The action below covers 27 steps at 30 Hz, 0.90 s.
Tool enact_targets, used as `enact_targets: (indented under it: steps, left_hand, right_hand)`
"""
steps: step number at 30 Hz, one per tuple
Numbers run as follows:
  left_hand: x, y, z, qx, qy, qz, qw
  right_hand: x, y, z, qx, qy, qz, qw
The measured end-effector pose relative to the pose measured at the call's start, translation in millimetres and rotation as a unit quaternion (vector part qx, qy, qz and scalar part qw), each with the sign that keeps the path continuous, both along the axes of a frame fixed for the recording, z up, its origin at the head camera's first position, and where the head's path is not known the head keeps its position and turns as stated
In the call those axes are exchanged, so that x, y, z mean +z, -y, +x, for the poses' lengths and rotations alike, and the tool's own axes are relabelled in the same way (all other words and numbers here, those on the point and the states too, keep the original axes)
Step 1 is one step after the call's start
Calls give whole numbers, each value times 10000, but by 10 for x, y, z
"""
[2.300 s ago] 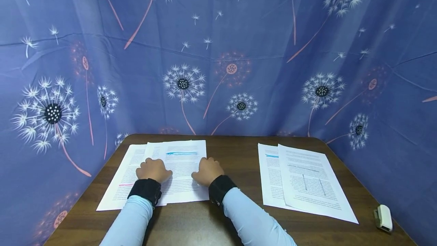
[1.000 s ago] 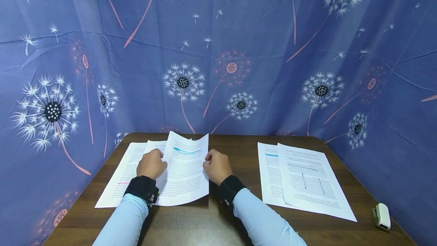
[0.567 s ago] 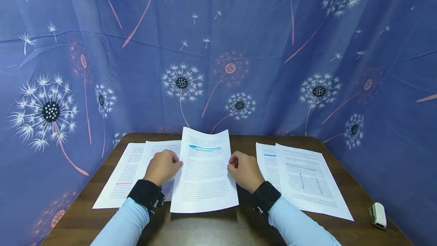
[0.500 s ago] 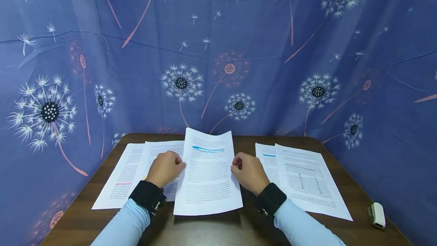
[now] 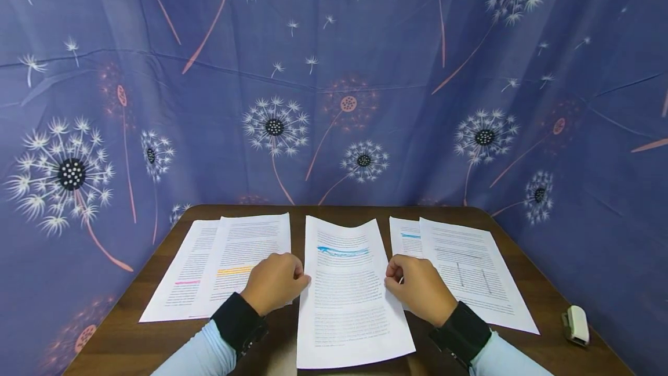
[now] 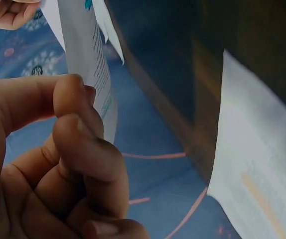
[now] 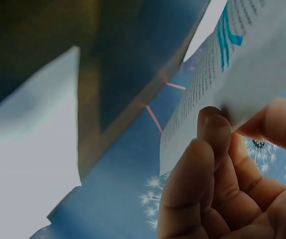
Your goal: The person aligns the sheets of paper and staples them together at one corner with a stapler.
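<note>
A printed sheet of paper with a blue highlighter mark near its top is held up over the middle of the table, bowed between both hands. My left hand pinches its left edge between thumb and fingers. At the right edge, my right hand pinches it the same way. The right wrist view shows the sheet gripped at its margin, the blue strokes beyond the fingertips. In the left wrist view the sheet is seen nearly edge-on past the fingers.
On the left of the brown table lie two overlapping pages, one with an orange-marked line, the other with a pink one. Another overlapping pair lies right, the top page bearing two vertical strokes. A white stapler-like object sits near the right edge.
Both hands have lifted the blue-marked sheet off the left pages and carried it right and toward me. The orange-marked page beneath is now uncovered.
</note>
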State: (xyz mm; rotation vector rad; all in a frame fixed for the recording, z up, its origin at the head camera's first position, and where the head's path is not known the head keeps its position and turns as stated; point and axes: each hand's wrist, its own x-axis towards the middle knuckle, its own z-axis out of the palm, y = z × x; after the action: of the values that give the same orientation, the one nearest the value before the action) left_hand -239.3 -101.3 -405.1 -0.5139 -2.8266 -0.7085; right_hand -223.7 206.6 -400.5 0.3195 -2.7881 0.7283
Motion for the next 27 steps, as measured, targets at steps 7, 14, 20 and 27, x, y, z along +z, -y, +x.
enact_targets:
  steps: [7,14,20,27]
  left_hand:
    - [-119,-83,110,-302,40,-141,9994]
    - [-185,-111,162,-389,97,-243,9989]
    - [-262,-97,161,-411,273,-524,9974]
    - [-320,-98,154,-355,300,-843,9954]
  right_hand:
    - [-130,-89,145,77,124,230,9996]
    - [-220,-101,237,234,67,457,9987]
    - [-267,-94,247,282,300,635,9971]
    - [-297,-107,248,283,540,809,9949]
